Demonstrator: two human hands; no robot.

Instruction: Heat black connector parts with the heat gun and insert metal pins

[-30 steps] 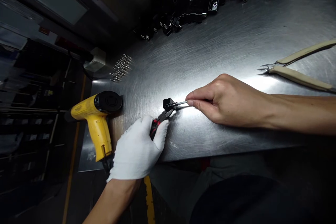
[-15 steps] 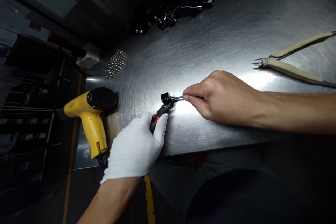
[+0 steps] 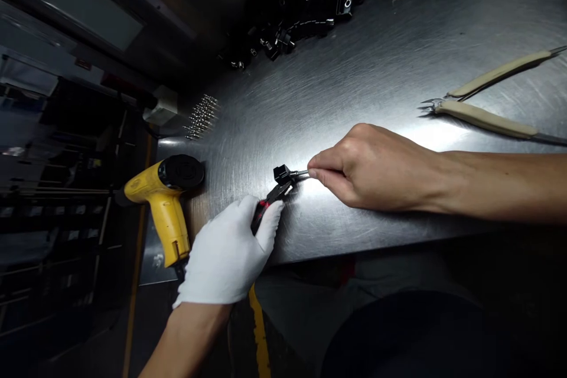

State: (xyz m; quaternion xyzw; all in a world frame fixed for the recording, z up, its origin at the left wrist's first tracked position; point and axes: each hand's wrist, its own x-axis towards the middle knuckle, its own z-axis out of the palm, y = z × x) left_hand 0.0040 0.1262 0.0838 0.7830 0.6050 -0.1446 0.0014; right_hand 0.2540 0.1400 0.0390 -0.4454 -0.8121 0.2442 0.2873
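My left hand point(image 3: 225, 251), in a white glove, is closed around pliers point(image 3: 278, 192) with red and black handles. Their dark jaws lie right beside a small black block-shaped part point(image 3: 281, 173); whether they grip it I cannot tell. A thin metal rod point(image 3: 302, 173) extends from the right side of that part. My bare right hand point(image 3: 361, 168) pinches the rod's other end between thumb and forefinger. How much of the rod is inside the fingers is hidden.
The metal tabletop point(image 3: 354, 88) bears a yellow heat gun point(image 3: 166, 207) on the left and beige-handled cutters point(image 3: 487, 115) on the right. Small metal pins point(image 3: 202, 117) stand in a cluster at the back left. Black parts point(image 3: 283, 41) line the dark back edge.
The pliers' jaws have come slightly away from the rod, toward the table's front edge. The view has shifted a little, and both hands keep their hold.
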